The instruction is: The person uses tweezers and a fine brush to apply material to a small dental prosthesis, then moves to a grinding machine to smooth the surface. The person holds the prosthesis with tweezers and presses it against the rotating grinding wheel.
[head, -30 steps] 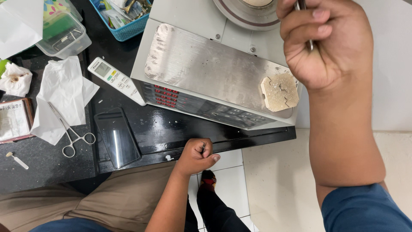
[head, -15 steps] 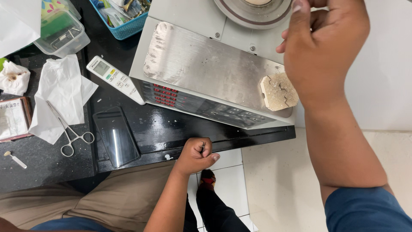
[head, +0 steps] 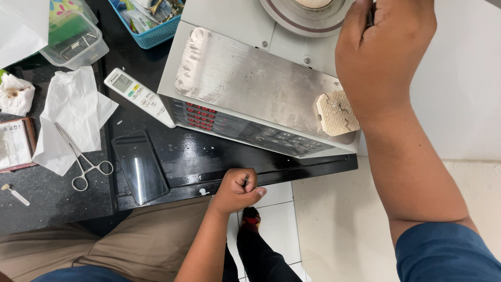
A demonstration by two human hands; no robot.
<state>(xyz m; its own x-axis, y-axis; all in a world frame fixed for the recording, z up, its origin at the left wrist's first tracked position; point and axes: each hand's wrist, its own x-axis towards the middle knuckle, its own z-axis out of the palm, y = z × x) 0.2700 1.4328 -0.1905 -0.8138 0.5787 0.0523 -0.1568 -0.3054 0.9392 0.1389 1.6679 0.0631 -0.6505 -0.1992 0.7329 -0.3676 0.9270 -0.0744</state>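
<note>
Head view: we are raising our right hand [head: 383,57], fingers clamped on a thin dark rod-like tool [head: 370,13], beside the round grey metal dish [head: 305,15] atop the white benchtop machine with a brushed steel plate [head: 250,86]. Our left hand [head: 236,190] is curling into a fist at the black bench edge [head: 313,166], pinching something too small to tell. A square beige gridded pad [head: 337,113] is lying on the plate's near corner.

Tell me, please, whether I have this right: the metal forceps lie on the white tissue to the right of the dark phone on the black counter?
Not quite: the head view shows the metal forceps lying on the white tissue to the left of the dark phone, on the black counter.
</note>
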